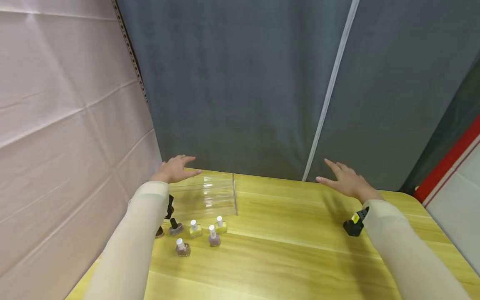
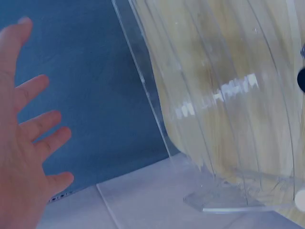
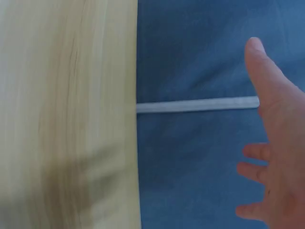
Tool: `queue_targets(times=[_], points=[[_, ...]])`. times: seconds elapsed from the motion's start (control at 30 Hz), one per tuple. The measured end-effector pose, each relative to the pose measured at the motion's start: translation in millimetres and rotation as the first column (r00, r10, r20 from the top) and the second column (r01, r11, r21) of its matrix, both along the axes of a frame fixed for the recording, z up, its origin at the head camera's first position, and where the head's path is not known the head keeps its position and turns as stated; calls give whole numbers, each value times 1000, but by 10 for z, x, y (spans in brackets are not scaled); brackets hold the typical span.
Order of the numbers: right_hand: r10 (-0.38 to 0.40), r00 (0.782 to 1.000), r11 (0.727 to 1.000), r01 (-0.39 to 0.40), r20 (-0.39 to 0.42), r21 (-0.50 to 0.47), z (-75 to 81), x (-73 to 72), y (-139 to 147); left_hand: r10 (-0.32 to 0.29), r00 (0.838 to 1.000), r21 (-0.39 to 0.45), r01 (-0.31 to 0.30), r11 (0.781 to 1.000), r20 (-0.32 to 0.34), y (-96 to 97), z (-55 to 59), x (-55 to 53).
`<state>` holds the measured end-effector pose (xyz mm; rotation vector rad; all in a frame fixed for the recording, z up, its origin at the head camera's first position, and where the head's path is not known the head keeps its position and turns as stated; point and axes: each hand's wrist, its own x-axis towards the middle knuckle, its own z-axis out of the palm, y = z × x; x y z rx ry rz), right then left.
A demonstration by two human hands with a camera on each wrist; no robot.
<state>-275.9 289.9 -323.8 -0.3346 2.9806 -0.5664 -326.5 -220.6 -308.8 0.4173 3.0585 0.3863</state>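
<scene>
My left hand (image 1: 174, 169) hovers over the back left of the table with its fingers spread and nothing in them. Beneath it stands a clear acrylic tiered rack (image 1: 221, 199), also seen in the left wrist view. On the right, my right hand (image 1: 346, 181) is raised above the table, its fingers spread and holding nothing. In front of the rack several nail polish bottles stand on the table: a yellow bottle (image 1: 196, 231), another yellow bottle (image 1: 221, 227), a mauve bottle (image 1: 214, 238), a brownish bottle (image 1: 183, 249) and a grey bottle with a black cap (image 1: 175, 228).
The wooden table (image 1: 285, 250) ends at a dark blue-grey curtain (image 1: 240, 83) with a white strip (image 1: 331, 83). A pale cloth wall (image 1: 67, 125) borders the left side. A dark bottle (image 1: 159, 232) is partly hidden by the left sleeve. A red edge (image 1: 450, 162) stands at the right.
</scene>
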Motion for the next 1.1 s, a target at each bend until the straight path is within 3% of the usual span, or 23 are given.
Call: queue_targets(times=[0.17, 0.33, 0.7, 1.1], points=[[60, 997, 996, -63, -42, -63, 66, 45, -92, -56, 996, 97, 63, 993, -74, -156, 47, 19], [125, 988, 987, -133, -85, -90, 76, 102, -244, -61, 992, 204, 84, 975, -113, -367, 58, 115], [235, 962, 962, -251, -136, -108, 20, 203, -640, -52, 985, 211, 87, 974, -167, -711, 31, 362], [286, 947, 945, -304, -146, -120, -305, 217, -973, -8, 981, 225, 52, 973, -194, -987, -179, 536]])
